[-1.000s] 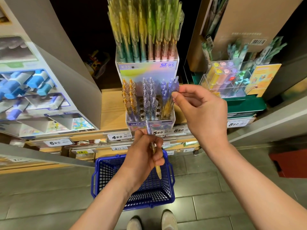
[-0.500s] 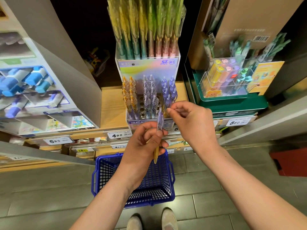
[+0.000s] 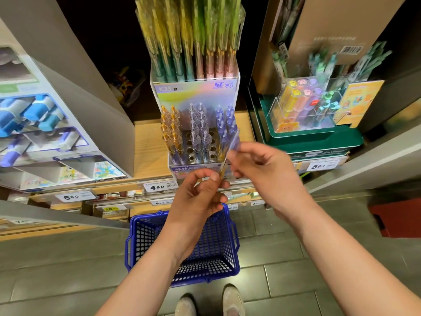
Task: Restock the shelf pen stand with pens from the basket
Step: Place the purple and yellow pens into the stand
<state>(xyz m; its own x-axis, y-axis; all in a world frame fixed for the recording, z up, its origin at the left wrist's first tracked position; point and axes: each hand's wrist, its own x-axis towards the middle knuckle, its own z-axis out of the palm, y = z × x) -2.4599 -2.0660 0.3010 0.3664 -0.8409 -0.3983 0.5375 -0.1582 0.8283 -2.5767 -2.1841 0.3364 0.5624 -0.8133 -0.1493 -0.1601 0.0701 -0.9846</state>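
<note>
Blue plastic lattice basket [image 3: 141, 247] sits lower centre on grey tiles; above it stands the clear acrylic pen stand [image 3: 196, 168], pierced with round holes. The right hand [image 3: 262, 169] pinches a slim, blurred purple-and-yellow pen [image 3: 233, 142] mid-frame; the left hand [image 3: 196, 201] curls at its lower tip, grip unclear

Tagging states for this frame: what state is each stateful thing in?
pen stand, upright, partly filled, several middle holes empty.
pen, out of the stand, tilted, motion-blurred.
right hand, fingers pinch the pen's upper part.
left hand, fingers curled by the pen's lower end; grip unclear.
basket, upright, no pens visible inside.
</note>
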